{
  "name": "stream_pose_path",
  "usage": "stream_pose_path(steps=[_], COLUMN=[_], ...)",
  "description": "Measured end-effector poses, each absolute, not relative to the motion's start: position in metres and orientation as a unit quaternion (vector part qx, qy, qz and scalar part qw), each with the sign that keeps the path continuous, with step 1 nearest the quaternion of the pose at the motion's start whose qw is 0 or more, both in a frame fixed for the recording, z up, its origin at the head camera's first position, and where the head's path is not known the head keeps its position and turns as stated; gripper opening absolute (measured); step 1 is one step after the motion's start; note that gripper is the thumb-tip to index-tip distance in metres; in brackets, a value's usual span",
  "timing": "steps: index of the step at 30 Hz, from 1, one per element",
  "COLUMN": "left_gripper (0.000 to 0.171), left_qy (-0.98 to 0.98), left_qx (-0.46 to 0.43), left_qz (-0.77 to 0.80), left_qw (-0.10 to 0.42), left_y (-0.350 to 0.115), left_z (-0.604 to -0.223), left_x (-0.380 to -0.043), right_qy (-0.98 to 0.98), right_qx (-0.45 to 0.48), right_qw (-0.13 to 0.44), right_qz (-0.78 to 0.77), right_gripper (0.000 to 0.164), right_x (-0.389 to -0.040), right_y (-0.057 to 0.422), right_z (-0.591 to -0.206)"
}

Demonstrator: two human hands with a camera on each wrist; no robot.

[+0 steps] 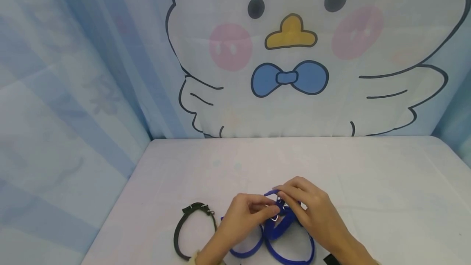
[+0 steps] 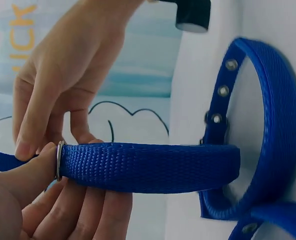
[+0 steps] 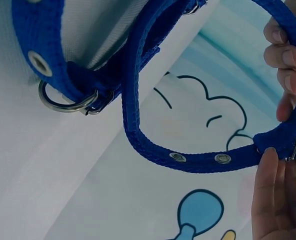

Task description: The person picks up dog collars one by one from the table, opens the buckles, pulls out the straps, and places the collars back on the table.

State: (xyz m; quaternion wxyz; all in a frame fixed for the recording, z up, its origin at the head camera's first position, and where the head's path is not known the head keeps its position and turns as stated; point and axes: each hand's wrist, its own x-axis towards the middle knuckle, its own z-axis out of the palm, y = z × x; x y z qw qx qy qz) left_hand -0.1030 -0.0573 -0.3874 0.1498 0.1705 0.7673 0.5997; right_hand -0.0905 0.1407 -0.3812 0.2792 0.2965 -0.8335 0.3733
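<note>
Both hands hold one blue webbing collar (image 2: 153, 167) above the table, its loop hanging down. My left hand (image 1: 244, 218) grips it beside the metal buckle (image 2: 59, 160), thumb in front and fingers under the band. From the other side, my right hand (image 1: 312, 209) pinches the narrow strap end (image 1: 271, 192) that sticks out past the buckle. Metal eyelets (image 3: 223, 158) run along the band in the right wrist view. Another blue collar (image 1: 290, 261) stands on its edge just below, and a further blue collar (image 1: 247, 253) is partly behind my left hand.
A black buckled collar (image 1: 177, 234) stands in a loop left of my left forearm. The white-covered table (image 1: 397, 191) reaches back to a curtain (image 1: 235, 105) with a cartoon print. A black device (image 1: 331, 259) sits at the right wrist.
</note>
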Motion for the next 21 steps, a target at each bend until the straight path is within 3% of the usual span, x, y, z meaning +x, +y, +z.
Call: stream_pose_path(steps=[10, 13, 17, 21], left_gripper=[0.019, 0.014, 0.011, 0.018], left_qy=[0.707, 0.700, 0.702, 0.695], left_qx=[0.129, 0.112, 0.099, 0.089], left_qz=[0.670, 0.681, 0.682, 0.690], left_qw=[0.185, 0.184, 0.179, 0.182], left_y=[-0.051, -0.049, -0.046, -0.044], left_z=[-0.389, -0.389, -0.389, -0.388], left_x=[-0.097, -0.096, -0.094, -0.092], right_qy=[-0.838, -0.833, -0.832, -0.837], right_qx=[0.319, 0.333, 0.342, 0.328], right_qw=[0.250, 0.251, 0.253, 0.263], right_qz=[0.366, 0.363, 0.357, 0.349], right_gripper=[0.030, 0.012, 0.035, 0.039], right_x=[-0.089, -0.089, -0.091, -0.092], right_y=[0.142, 0.144, 0.146, 0.147], right_z=[-0.378, -0.379, -0.379, -0.378])
